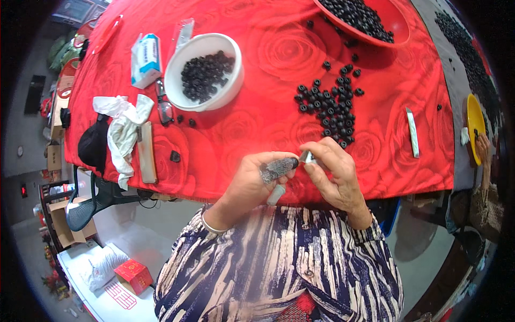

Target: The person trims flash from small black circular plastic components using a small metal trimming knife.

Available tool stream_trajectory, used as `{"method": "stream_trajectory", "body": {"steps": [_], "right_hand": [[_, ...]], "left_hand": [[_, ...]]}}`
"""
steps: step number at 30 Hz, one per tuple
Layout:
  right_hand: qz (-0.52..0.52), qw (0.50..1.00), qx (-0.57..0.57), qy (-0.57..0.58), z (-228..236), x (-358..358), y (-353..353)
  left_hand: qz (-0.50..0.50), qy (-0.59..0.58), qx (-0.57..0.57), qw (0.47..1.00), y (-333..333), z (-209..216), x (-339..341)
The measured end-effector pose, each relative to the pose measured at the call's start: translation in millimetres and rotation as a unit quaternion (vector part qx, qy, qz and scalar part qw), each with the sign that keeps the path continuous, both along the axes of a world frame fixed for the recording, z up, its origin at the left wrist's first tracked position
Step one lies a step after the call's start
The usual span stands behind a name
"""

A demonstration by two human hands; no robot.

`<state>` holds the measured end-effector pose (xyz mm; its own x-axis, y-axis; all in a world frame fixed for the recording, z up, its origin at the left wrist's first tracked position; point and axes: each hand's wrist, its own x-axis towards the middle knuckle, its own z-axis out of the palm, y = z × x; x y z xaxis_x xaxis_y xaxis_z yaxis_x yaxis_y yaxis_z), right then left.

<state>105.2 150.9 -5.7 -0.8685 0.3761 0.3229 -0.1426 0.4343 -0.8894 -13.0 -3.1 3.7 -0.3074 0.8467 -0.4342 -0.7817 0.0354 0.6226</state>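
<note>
Near the table's front edge, my left hand (244,180) is closed, pinching a small black ring-like piece (294,162) at its fingertips. A grey, worn cover (274,170) wraps one of its fingers, and a whitish cover (276,194) shows on another. Just to the right, my right hand (338,174) pinches a short silvery blade-like piece (307,156) close to the black piece. Whether the two touch, I cannot tell. Beyond my hands lies a loose pile of similar black pieces (335,107), round with a hole in the middle.
A white bowl (232,91) and a red basin (401,32) hold more black pieces. A utility knife (412,132) lies right. Glasses (164,104), a tissue pack (146,59) and white cloth (123,134) lie left. At far right, another person's hand (483,153) reaches a yellow dish (474,129).
</note>
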Motion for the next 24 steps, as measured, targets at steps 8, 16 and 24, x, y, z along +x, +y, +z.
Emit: {"method": "stream_trajectory", "body": {"steps": [8,16,24], "right_hand": [[-0.01,0.999,0.009,-0.034,-7.8,3.5,0.8],[0.002,0.999,-0.001,-0.044,-12.0,4.8,3.4],[0.042,0.997,-0.023,-0.059,-13.6,5.3,11.5]], "left_hand": [[-0.046,0.053,-0.061,0.996,3.2,-4.9,0.9],[-0.043,0.036,-0.051,0.997,4.7,-11.1,0.2],[-0.067,-0.049,-0.029,0.996,9.0,-13.8,-4.5]]}}
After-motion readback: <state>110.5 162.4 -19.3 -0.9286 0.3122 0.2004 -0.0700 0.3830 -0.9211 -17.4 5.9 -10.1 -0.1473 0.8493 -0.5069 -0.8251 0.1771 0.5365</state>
